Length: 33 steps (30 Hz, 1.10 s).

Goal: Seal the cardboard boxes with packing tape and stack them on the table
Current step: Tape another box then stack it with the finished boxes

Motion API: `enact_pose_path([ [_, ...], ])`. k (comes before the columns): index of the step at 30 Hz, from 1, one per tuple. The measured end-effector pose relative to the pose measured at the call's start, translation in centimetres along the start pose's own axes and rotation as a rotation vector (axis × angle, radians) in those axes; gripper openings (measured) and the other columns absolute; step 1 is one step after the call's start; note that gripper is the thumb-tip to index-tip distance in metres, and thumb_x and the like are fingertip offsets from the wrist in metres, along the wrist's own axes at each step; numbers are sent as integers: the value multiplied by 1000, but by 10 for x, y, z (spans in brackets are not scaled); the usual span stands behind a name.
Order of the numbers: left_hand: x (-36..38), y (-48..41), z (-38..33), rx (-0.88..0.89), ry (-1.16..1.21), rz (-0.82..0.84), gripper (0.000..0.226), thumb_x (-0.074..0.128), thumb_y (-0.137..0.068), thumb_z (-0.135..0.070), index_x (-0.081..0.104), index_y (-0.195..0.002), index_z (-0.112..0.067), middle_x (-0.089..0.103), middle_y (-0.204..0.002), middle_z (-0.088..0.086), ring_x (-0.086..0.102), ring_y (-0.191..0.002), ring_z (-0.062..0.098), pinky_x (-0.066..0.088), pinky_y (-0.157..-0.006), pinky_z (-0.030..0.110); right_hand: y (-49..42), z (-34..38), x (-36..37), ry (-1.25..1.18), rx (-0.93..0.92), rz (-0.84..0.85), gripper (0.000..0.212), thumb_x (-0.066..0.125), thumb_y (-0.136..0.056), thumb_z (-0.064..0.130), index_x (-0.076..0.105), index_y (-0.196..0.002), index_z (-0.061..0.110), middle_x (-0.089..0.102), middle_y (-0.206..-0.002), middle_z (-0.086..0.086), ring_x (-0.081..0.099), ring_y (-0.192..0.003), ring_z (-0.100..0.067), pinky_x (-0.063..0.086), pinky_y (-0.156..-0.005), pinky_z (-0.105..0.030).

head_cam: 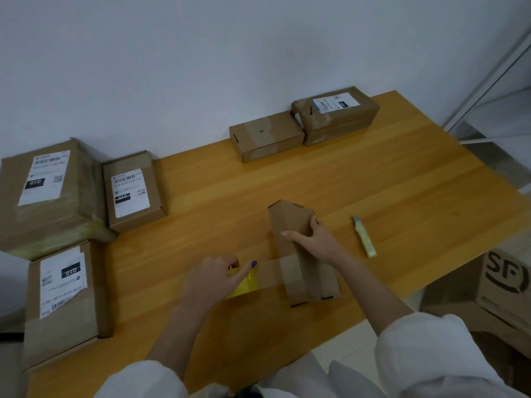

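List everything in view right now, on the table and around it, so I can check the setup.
Table: one, orange-yellow wood, against a white wall.
Box being taped: one, brown cardboard, middle of the table.
Tape roll: one, yellow core with clear tape, just left of that box, a strip stretched across to it.
Knife: one, pale yellow handle, lying right of that box.
Labelled boxes: four, brown with white labels, three at the table's left end, one at the far edge.
Plain box: one, brown, far edge, beside the labelled one.
SF box: one, brown with black print, below the table at right.
Left hand: grips the tape roll.
Right hand: holds the box being taped.
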<state>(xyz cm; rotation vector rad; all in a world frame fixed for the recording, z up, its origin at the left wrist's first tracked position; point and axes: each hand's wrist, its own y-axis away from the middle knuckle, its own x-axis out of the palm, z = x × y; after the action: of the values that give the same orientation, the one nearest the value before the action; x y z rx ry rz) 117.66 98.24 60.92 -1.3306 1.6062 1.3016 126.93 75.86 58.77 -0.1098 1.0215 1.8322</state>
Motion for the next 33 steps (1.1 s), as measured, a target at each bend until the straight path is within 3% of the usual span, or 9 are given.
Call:
enact_pose_path([
  [5, 3, -7, -14, 51, -13, -14, 48, 36, -94, -56, 66, -93, -19, 42, -48, -4, 40, -44, 10, 25, -40, 21, 0, -7, -11, -120, -18, 20, 143, 61, -41, 92, 13, -154, 19, 38, -145, 0, 44, -127, -24, 42, -104, -45],
  [13, 4, -14, -29, 46, -84, 1, 51, 34, -94, -59, 68, -100, -23, 55, -54, 1, 57, -53, 17, 30, -39, 22, -4, -13, -11, -148, -35, 13, 134, 56, -49, 91, 13, -154, 21, 39, -144, 2, 44, -126, -25, 41, -104, -47],
  [17, 6, -19, -40, 41, -90, 36, 51, 34, -94, -59, 68, -101, -22, 44, -48, -3, 44, -44, 13, 29, -38, 22, -2, -19, -14, -220, -55, 26, 126, 57, -52, 90, 20, -153, 22, 46, -141, 5, 48, -124, -19, 40, -105, -46],
  [23, 9, -24, -59, 36, -101, 39, 50, 33, -96, -56, 68, -104, -21, 41, -48, -3, 38, -41, 10, 32, -37, 22, 0, -30, -22, -357, -55, 73, 123, 57, -51, 91, 31, -150, 23, 51, -138, 3, 53, -119, -19, 44, -102, -46],
  [25, 11, -24, -65, 33, -88, 40, 49, 33, -96, -54, 67, -104, -21, 41, -48, -3, 38, -41, 9, 31, -36, 22, 8, -28, -25, -404, -60, 54, 106, 59, -64, 82, 35, -148, 23, 52, -137, 3, 55, -116, -18, 47, -98, -41],
  [28, 16, -22, -71, 41, -38, 32, 49, 33, -97, -53, 66, -104, -18, 39, -49, -2, 35, -40, 11, 26, -37, 24, 16, -27, -29, -427, -86, -13, 62, 52, -91, 52, 48, -141, 16, 64, -118, 2, 62, -103, -15, 52, -83, -30],
  [31, 19, -19, -77, 71, -35, 15, 47, 31, -98, -50, 64, -98, -16, 37, -49, -2, 33, -39, 12, 22, -36, 26, 28, -14, -26, -364, -108, -149, 46, 42, -101, 37, 45, -142, 17, 62, -122, 0, 60, -103, -14, 50, -77, -24],
  [33, 21, -17, -82, 80, -13, 5, 46, 30, -100, -47, 63, -93, -15, 38, -50, -2, 39, -41, 16, 25, -37, 26, 32, -5, -17, -248, -90, -262, 45, 33, -105, 33, 38, -145, 14, 54, -133, -6, 53, -111, -20, 45, -84, -28],
])
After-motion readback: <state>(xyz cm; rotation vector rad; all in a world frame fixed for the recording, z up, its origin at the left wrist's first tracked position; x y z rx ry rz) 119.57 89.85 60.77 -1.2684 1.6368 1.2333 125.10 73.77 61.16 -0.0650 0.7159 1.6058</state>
